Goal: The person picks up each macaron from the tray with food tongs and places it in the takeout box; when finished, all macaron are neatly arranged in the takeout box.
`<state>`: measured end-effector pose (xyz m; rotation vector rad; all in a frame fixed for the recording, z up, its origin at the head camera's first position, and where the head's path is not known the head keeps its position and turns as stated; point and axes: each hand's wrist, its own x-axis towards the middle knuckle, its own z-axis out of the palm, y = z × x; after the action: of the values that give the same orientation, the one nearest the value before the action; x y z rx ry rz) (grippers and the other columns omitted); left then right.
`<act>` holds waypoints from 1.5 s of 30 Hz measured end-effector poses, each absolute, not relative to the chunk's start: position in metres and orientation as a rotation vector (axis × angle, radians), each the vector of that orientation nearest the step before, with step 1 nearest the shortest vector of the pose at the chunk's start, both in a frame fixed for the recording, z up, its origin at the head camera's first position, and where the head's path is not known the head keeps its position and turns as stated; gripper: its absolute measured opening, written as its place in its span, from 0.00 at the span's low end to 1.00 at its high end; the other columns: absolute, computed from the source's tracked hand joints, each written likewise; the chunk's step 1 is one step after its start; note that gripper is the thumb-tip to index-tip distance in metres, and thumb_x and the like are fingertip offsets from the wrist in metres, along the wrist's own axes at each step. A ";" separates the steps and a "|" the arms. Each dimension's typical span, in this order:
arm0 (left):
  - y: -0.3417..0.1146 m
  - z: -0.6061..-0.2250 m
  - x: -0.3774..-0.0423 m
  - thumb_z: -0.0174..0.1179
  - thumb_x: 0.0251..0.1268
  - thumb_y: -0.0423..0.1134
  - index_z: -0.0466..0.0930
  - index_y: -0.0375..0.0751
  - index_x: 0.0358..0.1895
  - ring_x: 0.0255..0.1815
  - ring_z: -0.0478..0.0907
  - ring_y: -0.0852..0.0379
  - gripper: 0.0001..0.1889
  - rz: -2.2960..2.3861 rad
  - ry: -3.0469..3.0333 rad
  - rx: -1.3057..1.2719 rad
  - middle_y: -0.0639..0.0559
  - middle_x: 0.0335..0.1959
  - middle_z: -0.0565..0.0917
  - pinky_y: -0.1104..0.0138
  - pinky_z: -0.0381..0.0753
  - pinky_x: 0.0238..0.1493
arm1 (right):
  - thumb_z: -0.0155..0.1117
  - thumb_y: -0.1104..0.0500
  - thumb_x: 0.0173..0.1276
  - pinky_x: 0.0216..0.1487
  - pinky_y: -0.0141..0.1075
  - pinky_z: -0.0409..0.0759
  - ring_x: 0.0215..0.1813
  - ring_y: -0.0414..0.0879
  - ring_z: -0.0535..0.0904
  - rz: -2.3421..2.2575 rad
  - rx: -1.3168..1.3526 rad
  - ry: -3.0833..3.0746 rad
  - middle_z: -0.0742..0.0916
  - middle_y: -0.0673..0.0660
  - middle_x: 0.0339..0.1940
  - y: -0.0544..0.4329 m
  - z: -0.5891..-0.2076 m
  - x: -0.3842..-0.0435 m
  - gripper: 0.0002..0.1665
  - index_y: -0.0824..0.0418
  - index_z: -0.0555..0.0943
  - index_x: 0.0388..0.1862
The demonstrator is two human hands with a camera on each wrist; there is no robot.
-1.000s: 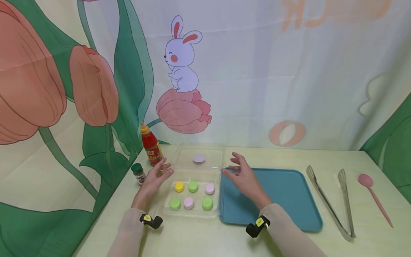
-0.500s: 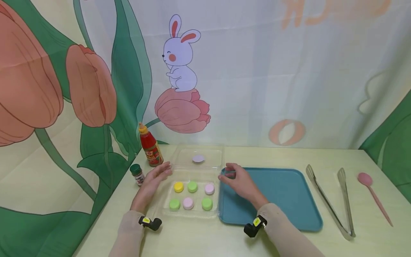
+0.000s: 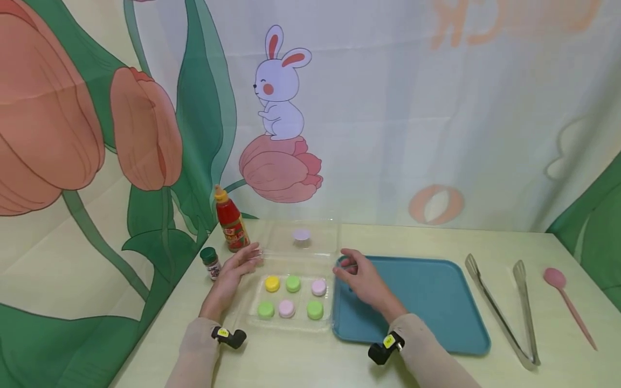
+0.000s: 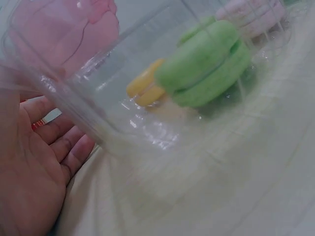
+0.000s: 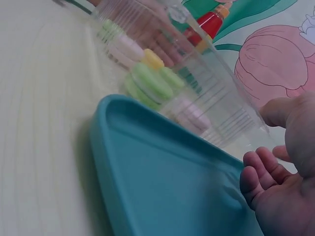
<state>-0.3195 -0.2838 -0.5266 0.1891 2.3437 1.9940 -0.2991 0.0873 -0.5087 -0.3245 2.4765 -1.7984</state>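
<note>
A clear plastic clamshell box (image 3: 296,322) lies opened out on the table, holding yellow, green and pale pink macarons (image 3: 287,309). Its clear lid (image 3: 325,237), with a lilac oval sticker (image 3: 302,235), leans back behind it, slightly raised. My left hand (image 3: 233,272) rests at the rear left corner, its relaxed fingers by the lid's side edge. At the opposite corner my right hand (image 3: 365,277) has bent fingers and a thumb either side of the plastic edge. Whether either hand pinches the lid is hard to tell. Through the plastic, the left wrist view shows a green macaron (image 4: 206,66) close up.
A blue tray (image 3: 422,302) stands against the box's right side. Metal tongs (image 3: 499,312) and a pink spoon (image 3: 565,296) lie farther right. At the left are a red sauce bottle (image 3: 232,223) and a green-capped spice jar (image 3: 211,263). A printed curtain (image 3: 378,108) hangs behind.
Both hands have come in to the lid's sides, the right fingers lowering and closing towards the thumb. The lid's sticker has risen slightly. Macarons, tray and tongs stay put.
</note>
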 end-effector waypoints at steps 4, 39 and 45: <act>-0.284 -0.527 -0.321 0.48 0.92 0.38 0.63 0.48 0.87 0.80 0.74 0.38 0.27 2.034 2.329 0.202 0.39 0.82 0.74 0.48 0.68 0.80 | 0.70 0.60 0.83 0.42 0.35 0.82 0.49 0.50 0.82 -1.895 -0.306 2.412 0.84 0.63 0.57 0.084 -0.509 -0.298 0.38 0.60 0.68 0.86; -0.284 -0.522 -0.317 0.39 0.94 0.60 0.74 0.40 0.74 0.74 0.73 0.51 0.30 2.122 2.326 0.147 0.43 0.75 0.76 0.54 0.67 0.82 | 0.65 0.65 0.85 0.34 0.39 0.78 0.35 0.58 0.80 -2.074 -0.288 2.282 0.86 0.62 0.33 0.079 -0.505 -0.291 0.16 0.58 0.78 0.66; -0.284 -0.523 -0.316 0.52 0.89 0.61 0.78 0.43 0.71 0.78 0.70 0.46 0.27 2.032 2.409 0.097 0.44 0.74 0.79 0.44 0.57 0.85 | 0.58 0.64 0.88 0.31 0.37 0.80 0.32 0.52 0.81 -2.104 -0.185 2.284 0.87 0.58 0.32 0.078 -0.504 -0.288 0.15 0.60 0.81 0.67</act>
<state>-0.3160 -0.2841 -0.5229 0.0973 2.4085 2.0315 -0.2881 0.0779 -0.5043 -0.1845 2.2841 -2.1043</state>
